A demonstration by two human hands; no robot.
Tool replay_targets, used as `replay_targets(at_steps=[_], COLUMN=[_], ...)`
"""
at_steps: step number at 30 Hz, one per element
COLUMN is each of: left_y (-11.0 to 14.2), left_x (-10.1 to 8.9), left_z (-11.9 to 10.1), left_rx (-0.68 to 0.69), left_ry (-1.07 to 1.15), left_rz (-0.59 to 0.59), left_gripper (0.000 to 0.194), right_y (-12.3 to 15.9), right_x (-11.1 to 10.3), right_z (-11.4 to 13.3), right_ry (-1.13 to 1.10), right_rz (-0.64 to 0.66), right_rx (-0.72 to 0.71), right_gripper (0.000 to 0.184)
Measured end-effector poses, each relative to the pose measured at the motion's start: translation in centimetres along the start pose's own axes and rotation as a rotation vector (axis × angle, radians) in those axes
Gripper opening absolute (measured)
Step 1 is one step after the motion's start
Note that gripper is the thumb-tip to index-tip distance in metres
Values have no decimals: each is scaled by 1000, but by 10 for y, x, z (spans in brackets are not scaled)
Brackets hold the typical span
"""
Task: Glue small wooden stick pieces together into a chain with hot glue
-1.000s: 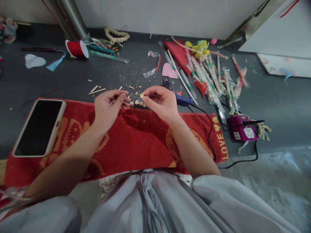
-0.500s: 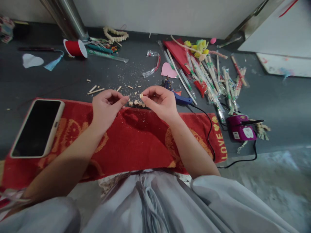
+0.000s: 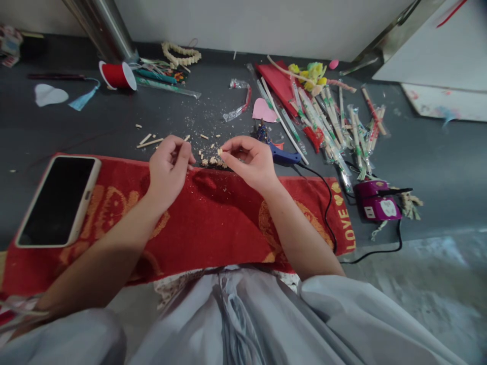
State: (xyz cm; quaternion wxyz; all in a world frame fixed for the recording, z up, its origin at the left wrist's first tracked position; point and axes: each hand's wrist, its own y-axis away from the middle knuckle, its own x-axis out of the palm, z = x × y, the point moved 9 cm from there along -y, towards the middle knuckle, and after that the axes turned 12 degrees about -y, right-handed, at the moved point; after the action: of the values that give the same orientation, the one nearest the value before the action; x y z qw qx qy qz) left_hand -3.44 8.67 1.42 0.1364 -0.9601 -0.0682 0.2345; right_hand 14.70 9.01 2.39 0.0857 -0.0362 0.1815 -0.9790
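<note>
My right hand [image 3: 251, 159] pinches a small pale wooden stick piece [image 3: 219, 151] between thumb and forefinger. To its left, my left hand [image 3: 171, 167] is closed, thumb against curled fingers; whatever it may hold is hidden. Beneath and between the hands lie pale crumbly bits [image 3: 212, 161] at the towel's far edge. Short cut wooden sticks [image 3: 149, 143] rest on the dark table beyond my left hand, among scattered shavings. A blue glue gun [image 3: 284, 156] lies just past my right hand, its nozzle end pointing away from me.
A red towel [image 3: 220, 218] covers the near edge, with a phone [image 3: 57, 200] on its left end. Plastic-wrapped sticks [image 3: 323, 126] are piled at the right, near a purple box [image 3: 378, 200] with black cords. A red thread spool [image 3: 116, 76] stands back left.
My left hand has turned, and its fingers have curled in from a fingertip pinch. My right hand has shifted very slightly left with the wooden piece.
</note>
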Motion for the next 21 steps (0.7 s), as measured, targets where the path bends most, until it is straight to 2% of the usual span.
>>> replay_targets(at_steps=[6, 9, 13, 16, 18, 21], left_y=[0, 1, -1, -4, -5, -5], left_x=[1, 0, -4, -5, -7, -7], left_z=[11, 11, 4, 3, 6, 7], left_rx=[-94, -96, 37, 156, 189, 212], left_ry=[-51, -83, -176, -242, -259, -224], left_rz=[-4, -18, -45, -49, -65, -65], left_gripper=[12, 12, 11, 23, 30, 30], right_y=[1, 2, 2, 3, 3, 7], right_x=[3, 4, 4, 6, 8, 14], right_z=[7, 10, 9, 12, 16, 27], right_ry=[53, 75, 103, 142, 189, 296], right_rz=[10, 16, 15, 33, 60, 115], right_rx=[-94, -127, -133, -160, -193, -284], right_gripper=[12, 10, 8, 7, 6, 5])
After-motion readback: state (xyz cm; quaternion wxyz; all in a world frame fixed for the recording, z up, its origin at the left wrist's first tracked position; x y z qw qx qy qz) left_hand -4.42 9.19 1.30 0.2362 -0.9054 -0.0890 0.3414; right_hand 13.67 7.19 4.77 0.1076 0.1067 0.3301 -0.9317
